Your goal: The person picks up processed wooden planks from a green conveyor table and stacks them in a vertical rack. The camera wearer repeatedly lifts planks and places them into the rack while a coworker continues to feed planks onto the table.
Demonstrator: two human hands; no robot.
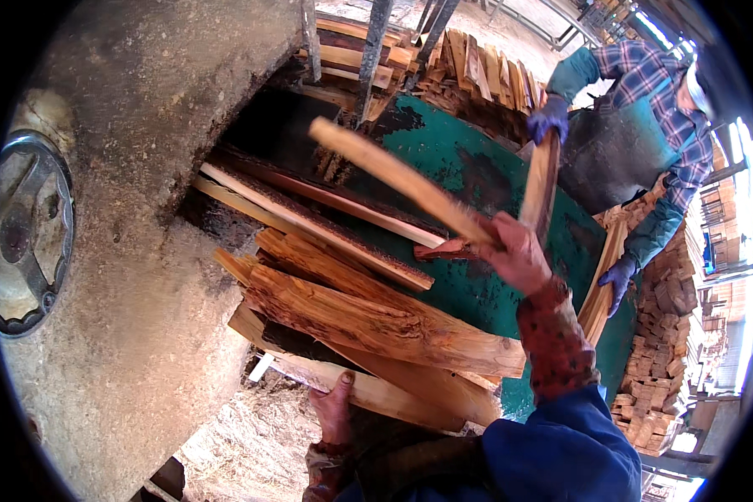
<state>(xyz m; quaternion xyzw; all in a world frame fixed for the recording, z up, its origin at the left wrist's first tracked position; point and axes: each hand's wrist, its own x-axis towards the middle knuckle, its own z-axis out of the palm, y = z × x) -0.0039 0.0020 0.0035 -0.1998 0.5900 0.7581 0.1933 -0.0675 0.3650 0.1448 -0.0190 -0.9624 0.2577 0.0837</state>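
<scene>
My right hand [519,255] is closed around the near end of a narrow wooden strip [393,177], raised at a slant over the green metal table [477,159]. Low in the middle, my left hand [335,410] grips the near edge of a pale board [393,400], thumb on top and fingers hidden beneath. Several rough boards lie loosely stacked there, with a wide knotty board [376,322] uppermost. Beyond them, a long bark-edged slat [309,222] runs from the dark machine opening onto the table. A small reddish offcut [443,250] lies left of my right hand.
A worn grey machine body [142,184] with a handwheel [32,234] fills the left. At the right, a co-worker in purple gloves [619,280] holds two wooden pieces. Stacked wood [657,368] stands beyond the table, more [485,67] at the back. Sawdust [243,443] covers the floor.
</scene>
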